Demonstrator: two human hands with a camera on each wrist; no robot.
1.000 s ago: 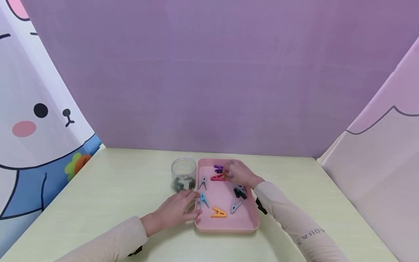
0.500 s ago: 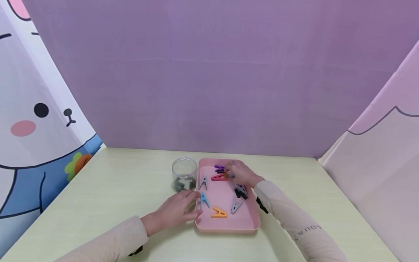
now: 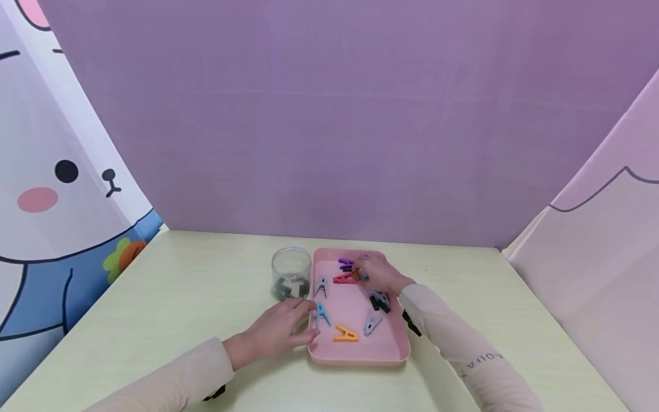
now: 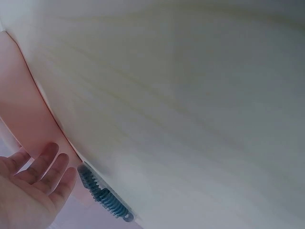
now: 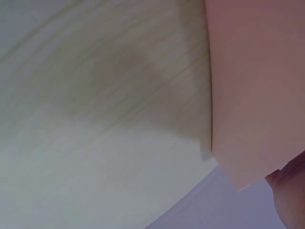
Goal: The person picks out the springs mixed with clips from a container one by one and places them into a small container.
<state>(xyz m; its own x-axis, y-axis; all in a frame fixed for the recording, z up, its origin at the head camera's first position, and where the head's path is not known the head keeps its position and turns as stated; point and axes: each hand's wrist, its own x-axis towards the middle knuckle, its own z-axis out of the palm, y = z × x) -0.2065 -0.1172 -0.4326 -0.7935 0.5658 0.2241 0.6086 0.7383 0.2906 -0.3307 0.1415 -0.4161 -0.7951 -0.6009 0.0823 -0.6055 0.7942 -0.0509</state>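
A pink tray (image 3: 355, 355) holds several clothespin-like clips. My right hand (image 3: 377, 272) reaches over the tray's far right part, fingertips down among clips, beside a red clip (image 3: 344, 278) and a purple clip (image 3: 346, 261). A small orange-yellow piece (image 3: 356, 276) shows at those fingertips; I cannot tell whether they pinch it. My left hand (image 3: 275, 327) rests at the tray's left rim with relaxed fingers, close to a light blue clip (image 3: 322, 312). In the left wrist view its fingers lie against the tray's wall. Little of the right hand shows in the right wrist view.
A clear round jar (image 3: 291, 264) stands against the tray's left side, with dark ribbed pieces (image 4: 105, 195) at its bottom. A yellow-orange clip (image 3: 346, 333), grey clips and black clips (image 3: 379, 304) lie in the tray. A purple backdrop (image 3: 329, 126) rises behind the table.
My right hand has shifted very slightly to the right, its fingers moving a little among the clips. The left hand, tray and jar keep their places; the head view has drifted slightly.
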